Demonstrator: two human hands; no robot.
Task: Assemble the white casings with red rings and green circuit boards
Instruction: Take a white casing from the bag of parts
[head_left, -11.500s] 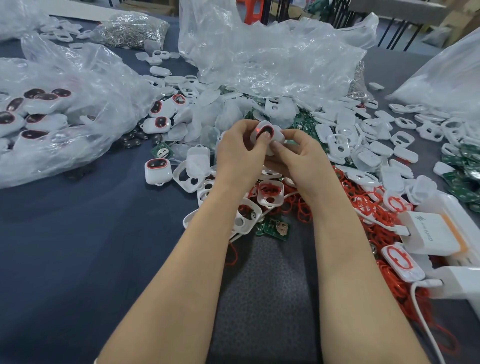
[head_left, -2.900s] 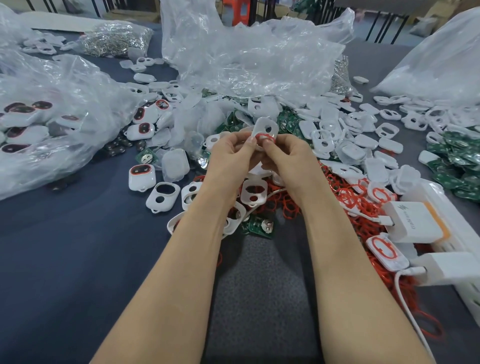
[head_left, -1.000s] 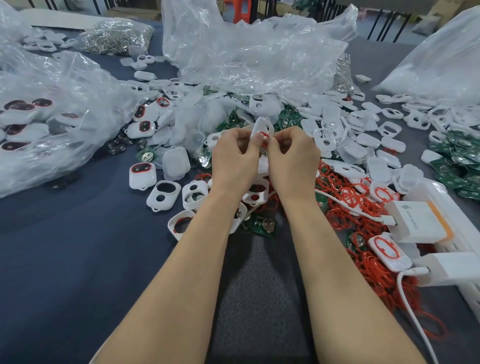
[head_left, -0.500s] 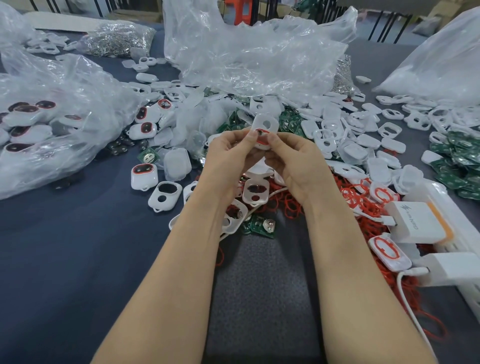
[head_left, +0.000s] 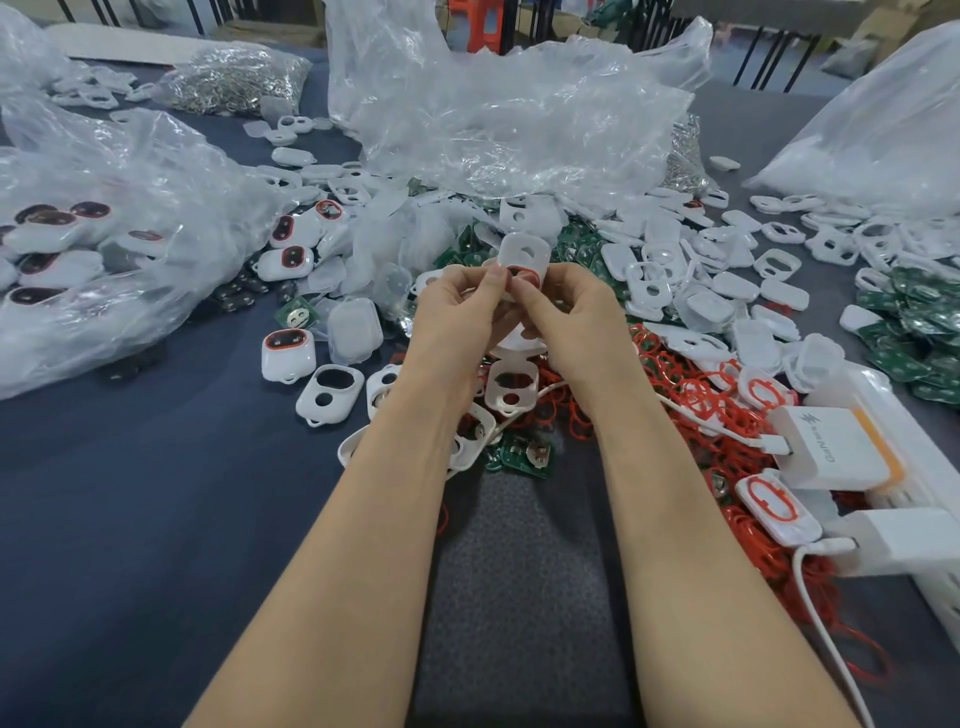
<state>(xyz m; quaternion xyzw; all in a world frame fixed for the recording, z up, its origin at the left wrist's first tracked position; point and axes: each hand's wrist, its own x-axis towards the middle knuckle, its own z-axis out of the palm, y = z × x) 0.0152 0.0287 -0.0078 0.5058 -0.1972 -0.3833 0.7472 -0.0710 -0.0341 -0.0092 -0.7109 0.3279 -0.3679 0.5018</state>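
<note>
Above the middle of the table I hold up a white casing (head_left: 523, 253) with a red ring (head_left: 522, 273) lying at its lower opening. My left hand (head_left: 460, 317) pinches the casing's left edge with thumb and fingers. From the right, my right hand (head_left: 571, 319) grips it, fingertips on the ring. Loose red rings (head_left: 696, 400) are heaped right of my hands. A green circuit board (head_left: 521, 455) lies below my wrists, and more boards (head_left: 919, 332) are piled at the far right. Empty white casings (head_left: 328, 393) lie scattered around.
Crumpled clear plastic bags (head_left: 509, 119) stand behind the pile, and a bag of finished casings (head_left: 78, 244) sits at the left. White chargers (head_left: 836, 447) on a power strip with a cable occupy the right front. A finished casing (head_left: 287, 353) lies left of my hands.
My hands have closed in on the casing again, thumbs and fingertips now working at the red ring. The casing sits slightly more upright than half a second ago.
</note>
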